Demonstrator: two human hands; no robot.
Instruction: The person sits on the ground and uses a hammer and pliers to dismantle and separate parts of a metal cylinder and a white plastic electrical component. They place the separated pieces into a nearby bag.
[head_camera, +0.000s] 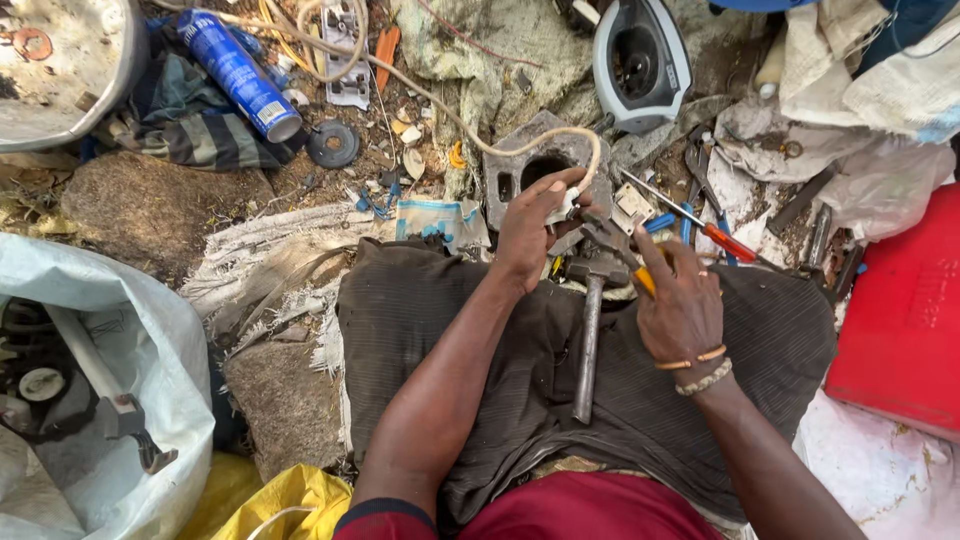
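Note:
My left hand (535, 225) is closed on the end of a pale cord (440, 105) where a small white plug piece (562, 207) sits. The cord loops away across the ground to the upper left. My right hand (680, 300), with bracelets at the wrist, grips a yellow-handled tool (645, 280) whose metal tip reaches toward the plug piece. A hammer (590, 340) with a metal handle lies on the dark cloth (420, 320) over my lap, between both arms.
A grey metal block (510, 165) with a round hole lies beyond the hands. A red-handled screwdriver (700, 228), an iron (640, 60), a blue spray can (238, 72), a red box (900, 320) at right and a white sack (120, 330) at left surround me.

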